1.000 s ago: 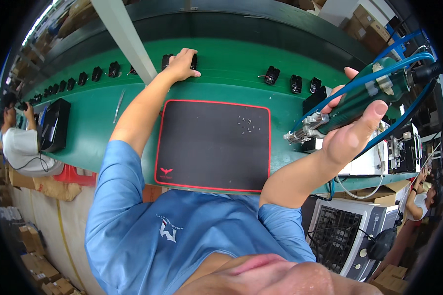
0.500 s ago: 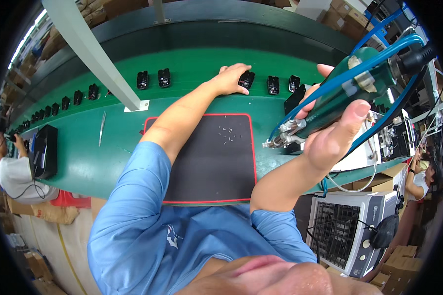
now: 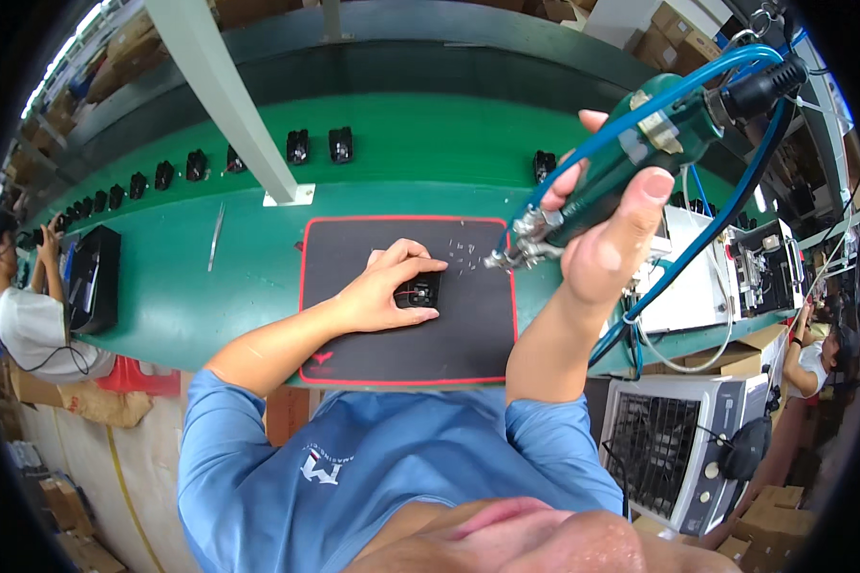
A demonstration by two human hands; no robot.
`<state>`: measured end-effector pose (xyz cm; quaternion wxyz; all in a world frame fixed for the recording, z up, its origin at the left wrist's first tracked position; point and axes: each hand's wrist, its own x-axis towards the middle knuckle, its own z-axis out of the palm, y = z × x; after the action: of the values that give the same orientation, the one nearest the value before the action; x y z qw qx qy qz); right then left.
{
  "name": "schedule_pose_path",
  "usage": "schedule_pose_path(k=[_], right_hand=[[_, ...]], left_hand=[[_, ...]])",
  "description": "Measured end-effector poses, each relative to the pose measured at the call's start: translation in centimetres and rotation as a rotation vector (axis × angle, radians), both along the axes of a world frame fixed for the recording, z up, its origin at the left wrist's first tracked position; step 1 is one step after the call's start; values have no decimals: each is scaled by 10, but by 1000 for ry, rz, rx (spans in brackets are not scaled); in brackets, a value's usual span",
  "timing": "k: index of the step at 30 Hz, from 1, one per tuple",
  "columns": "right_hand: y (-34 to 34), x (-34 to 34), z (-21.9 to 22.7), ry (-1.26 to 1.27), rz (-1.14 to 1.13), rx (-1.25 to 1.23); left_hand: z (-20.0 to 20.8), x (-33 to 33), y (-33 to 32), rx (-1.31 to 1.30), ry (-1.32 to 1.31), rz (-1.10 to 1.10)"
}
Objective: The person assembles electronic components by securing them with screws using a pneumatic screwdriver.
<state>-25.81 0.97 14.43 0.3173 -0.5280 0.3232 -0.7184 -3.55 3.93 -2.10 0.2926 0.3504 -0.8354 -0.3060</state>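
Observation:
My left hand (image 3: 389, 291) is closed around a small black plastic housing (image 3: 420, 290), which rests on the dark, red-edged mat (image 3: 373, 355). Small parts and a bit of red wire show in the housing's open face; my fingers cover its edges. My right hand (image 3: 607, 224) grips a green power screwdriver (image 3: 631, 158), its metal tip slanting down to the left above the mat's right edge. A blue hose (image 3: 726, 62) loops from the tool's top toward its metal fittings. Several tiny pale bits (image 3: 463, 253) lie scattered on the mat close to the tip.
On the green belt (image 3: 430, 134) behind the mat stand several black housings (image 3: 341, 145). A grey post (image 3: 225, 91) rises left of the mat, near a thin metal strip (image 3: 216, 237). At right is a white machine (image 3: 683, 267) with hoses; co-workers sit on both sides.
My left hand has drawn a black housing from the belt onto the mat. The screwdriver in my right hand has shifted slightly left and its tip is nearer the mat.

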Motion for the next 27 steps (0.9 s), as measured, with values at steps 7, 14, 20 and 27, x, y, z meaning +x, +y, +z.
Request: schedule_pose_path(k=[7, 14, 20, 27], right_hand=[[11, 37, -9, 92, 152, -122], [24, 40, -27, -31, 129, 32], [29, 38, -40, -82, 197, -51], [29, 39, -47, -89, 211, -52]], left_hand=[[-10, -4, 0, -137, -43, 34], [-15, -9, -1, -120, -32, 70], [-20, -8, 2, -131, 8, 54], [-21, -8, 0, -134, 30, 13]])
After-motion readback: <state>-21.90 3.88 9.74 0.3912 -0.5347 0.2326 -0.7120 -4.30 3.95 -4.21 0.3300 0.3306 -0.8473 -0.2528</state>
